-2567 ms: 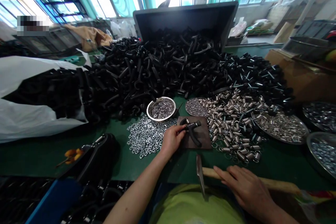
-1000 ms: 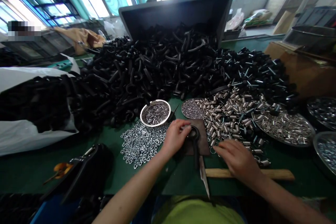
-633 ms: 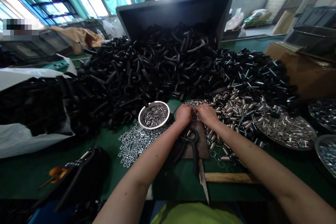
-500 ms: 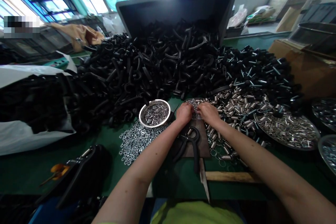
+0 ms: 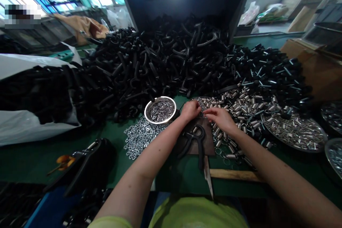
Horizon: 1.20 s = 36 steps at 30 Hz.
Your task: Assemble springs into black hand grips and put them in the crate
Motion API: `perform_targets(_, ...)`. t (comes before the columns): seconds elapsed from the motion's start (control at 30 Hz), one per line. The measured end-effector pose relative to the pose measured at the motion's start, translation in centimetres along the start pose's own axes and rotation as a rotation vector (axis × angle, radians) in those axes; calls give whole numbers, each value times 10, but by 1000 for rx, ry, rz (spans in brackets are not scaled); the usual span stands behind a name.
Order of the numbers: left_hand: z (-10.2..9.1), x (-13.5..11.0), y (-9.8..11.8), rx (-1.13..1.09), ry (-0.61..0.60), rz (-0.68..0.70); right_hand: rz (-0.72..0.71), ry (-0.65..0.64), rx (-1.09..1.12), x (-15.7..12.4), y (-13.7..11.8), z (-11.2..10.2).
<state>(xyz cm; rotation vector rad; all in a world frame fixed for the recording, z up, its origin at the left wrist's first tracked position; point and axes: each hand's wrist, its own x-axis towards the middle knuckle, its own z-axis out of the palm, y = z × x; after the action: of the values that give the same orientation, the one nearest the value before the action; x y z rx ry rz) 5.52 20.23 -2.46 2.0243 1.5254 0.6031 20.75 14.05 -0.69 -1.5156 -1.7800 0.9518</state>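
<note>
In the head view, our left hand [image 5: 191, 110] curls and our right hand [image 5: 220, 118] bends beside small metal parts [image 5: 203, 104]; we cannot tell if either grips one. The black clamp [image 5: 200, 144] lies on the brown plate [image 5: 210, 144] toward the desk's [image 5: 181, 181] near edge, apparently freeing both hands.

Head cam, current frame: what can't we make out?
All in the head view:
What, if anything, the left hand or right hand pinches: too small.
Near part of the small dish: behind the hands.
Far end of the hammer handle: under the right forearm.
Rest of the right-hand bowl: cut off by the picture's right edge.
</note>
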Motion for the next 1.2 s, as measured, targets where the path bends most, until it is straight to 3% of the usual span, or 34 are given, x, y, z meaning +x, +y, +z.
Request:
perform_targets(0.23, -15, -17, -4, -362, -45, -65, -37, -81, 65, -22, -3, 18)
perform_targets(0.43, -39, -74, -15, -838, -85, -169, -136, -98, -79, -16, -3, 24)
perform_targets(0.5, -44, -92, -20, -903, -89, -207, -160, -104, -129, -13, -5, 24)
perform_targets(0.63, -47, -120, -25, -900, -80, -255, -183, -131, -207, -11, -11, 25)
perform_targets(0.8, -38, -136, -24, -793, -82, -262, -165, -180, -271, -8, -15, 24)
perform_targets(1.0, -26, -135, -19, -343, 29, 24, -54, -322, -319, 9, -11, 23)
perform_targets(1.1, -23, -134, -14, -205, 28, 67, -47, -355, -348, 12, -18, 24)
perform_targets(1.2, -19, -135, -10, -168, -2, 71, -77, -288, -381, -7, -30, 19)
